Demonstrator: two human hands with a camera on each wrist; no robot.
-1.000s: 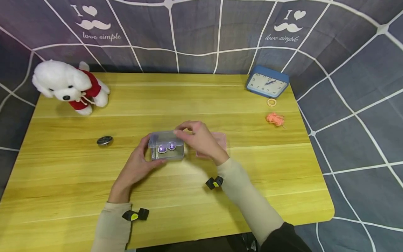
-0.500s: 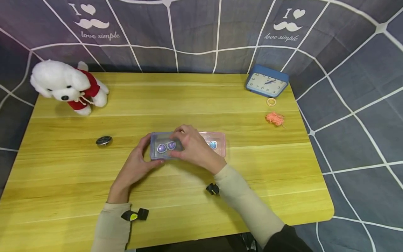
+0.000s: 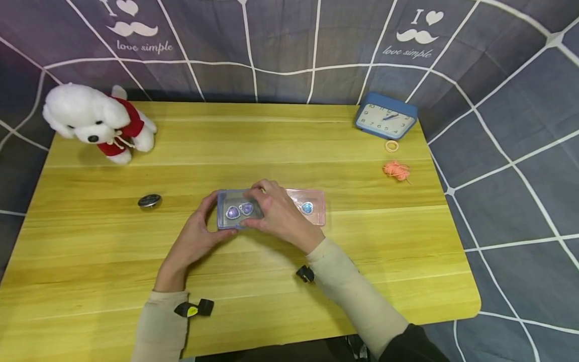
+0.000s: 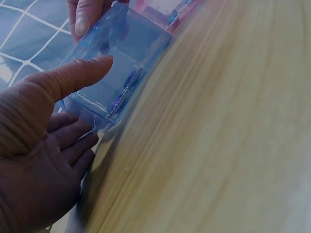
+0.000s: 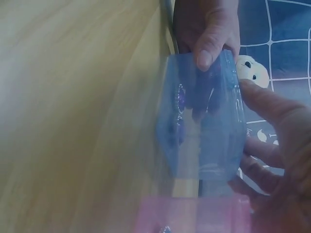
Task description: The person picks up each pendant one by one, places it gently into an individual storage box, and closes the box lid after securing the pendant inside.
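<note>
A clear, blue-tinted plastic box point(image 3: 230, 197) lies on the wooden table in front of the person, its lid down. Two purple gem pieces with sparkling rims point(image 3: 232, 212) show inside. My left hand point(image 3: 194, 241) grips the box's left end, thumb along the near side and fingers round the far side; in the left wrist view the thumb crosses the box wall. My right hand point(image 3: 285, 216) holds the right end between thumb and fingers. Just right of it, partly behind that hand, lies a pink-tinted clear box point(image 3: 318, 216) with a blue heart-shaped gem point(image 3: 307, 207) in it.
A white plush dog point(image 3: 86, 113) in red sits at the back left. Nearer lies a small dark oval object point(image 3: 150, 201). At the back right stand a blue clock point(image 3: 386, 118), a pale ring point(image 3: 391, 146) and a coral yarn bundle point(image 3: 396, 171). Grey cloth point(image 3: 285, 85) hangs behind.
One second ago the blue box's lid stood raised with my right hand at its upper edge. The lid has come down, and my right hand has dropped onto the box's right end.
</note>
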